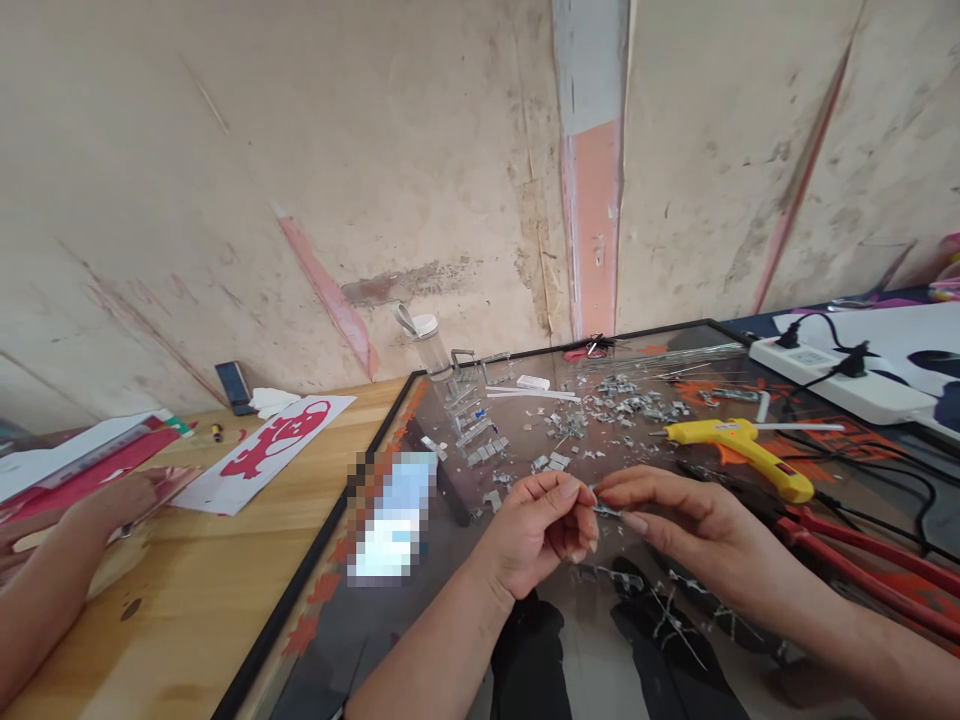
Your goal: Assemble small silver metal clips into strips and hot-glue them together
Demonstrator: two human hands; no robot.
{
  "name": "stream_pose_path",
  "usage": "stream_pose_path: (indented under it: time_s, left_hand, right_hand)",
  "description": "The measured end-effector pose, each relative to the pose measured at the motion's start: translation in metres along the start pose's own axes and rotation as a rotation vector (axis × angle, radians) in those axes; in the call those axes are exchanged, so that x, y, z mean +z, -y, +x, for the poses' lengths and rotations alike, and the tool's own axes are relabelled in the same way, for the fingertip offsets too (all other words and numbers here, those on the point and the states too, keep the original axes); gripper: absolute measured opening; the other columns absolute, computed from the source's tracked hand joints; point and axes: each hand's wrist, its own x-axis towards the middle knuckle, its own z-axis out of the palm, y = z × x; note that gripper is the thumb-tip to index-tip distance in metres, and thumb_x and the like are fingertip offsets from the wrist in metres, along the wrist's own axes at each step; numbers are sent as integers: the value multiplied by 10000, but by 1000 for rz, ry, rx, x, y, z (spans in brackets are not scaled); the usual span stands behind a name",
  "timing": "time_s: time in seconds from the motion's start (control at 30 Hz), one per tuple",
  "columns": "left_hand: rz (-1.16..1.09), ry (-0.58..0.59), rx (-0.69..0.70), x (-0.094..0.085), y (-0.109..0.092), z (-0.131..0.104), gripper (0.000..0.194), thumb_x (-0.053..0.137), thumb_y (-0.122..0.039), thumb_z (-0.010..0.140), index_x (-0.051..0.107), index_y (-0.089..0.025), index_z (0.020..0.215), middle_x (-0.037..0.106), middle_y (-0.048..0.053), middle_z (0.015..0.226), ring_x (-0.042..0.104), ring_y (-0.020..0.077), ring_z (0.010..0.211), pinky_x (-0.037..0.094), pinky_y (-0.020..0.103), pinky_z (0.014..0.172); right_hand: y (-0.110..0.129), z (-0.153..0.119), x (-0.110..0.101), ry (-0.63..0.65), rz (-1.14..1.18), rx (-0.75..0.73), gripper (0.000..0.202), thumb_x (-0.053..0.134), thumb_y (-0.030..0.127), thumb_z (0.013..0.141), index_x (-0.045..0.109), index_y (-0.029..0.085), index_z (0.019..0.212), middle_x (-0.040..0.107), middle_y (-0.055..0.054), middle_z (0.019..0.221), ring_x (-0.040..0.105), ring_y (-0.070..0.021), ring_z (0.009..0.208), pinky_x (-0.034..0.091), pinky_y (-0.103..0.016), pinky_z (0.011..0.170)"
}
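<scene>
Forearms (439,640) nearest my camera converge: right hand (690,520) pinching a small metal piece (606,510) over the tabletop (600,660), likely for fine control; left hand (534,530) curled alongside, hold I can't confirm. Glue gun (742,442) and red-handled pliers (870,547) sit rightward, presumably within reach.

Metal piece (607,511) partly hidden by fingertips (636,522), exact shape unclear

Metal piece (606,510): small, thin, silvery-grey, partly covered; its full outline too small to tell
Tilt: nearly level, sloping slightly down toward the right
Grip: between thumb and forefinger of the right hand (686,520)
Other end: right by the left hand (547,525), contact unclear
</scene>
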Motion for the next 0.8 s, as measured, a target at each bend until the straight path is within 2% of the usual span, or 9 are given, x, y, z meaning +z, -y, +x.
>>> stream_pose_path:
  time_s: [0.17,0.33,0.57,0.8]
  left_hand:
    - [2,-36,-17,4,-3,-2,219,782,-255,656,645,-121,763,635,20,577,574,92,499,381,160,431]
    - [80,-114,17,10,-5,-3,267,831,-187,566,648,-128,752,649,8,617,584,86,549,398,166,485]
    - [237,-169,124,14,-5,-4,257,802,-183,609,668,-138,824,674,16,683,581,85,632,421,181,579]
    - [386,-242,157,18,-1,-5,245,771,-189,643,676,-152,867,674,4,705,559,78,611,432,194,605]
  right_hand:
    - [1,-2,4,-5,-66,-34,107,601,304,840,665,221,818,654,-22,911,623,-156,864,492,-260,812]
    - [-1,-2,3,-42,-149,-97,91,594,273,849,668,228,822,657,-10,884,626,-140,840,497,-237,773]
    - [-9,-4,0,-150,-407,-326,152,582,212,850,689,261,946,670,-13,893,628,-147,812,507,-274,727]
    - [-11,-1,-2,-185,-623,-532,167,555,131,860,674,223,931,681,-23,847,613,-146,760,442,-324,730]
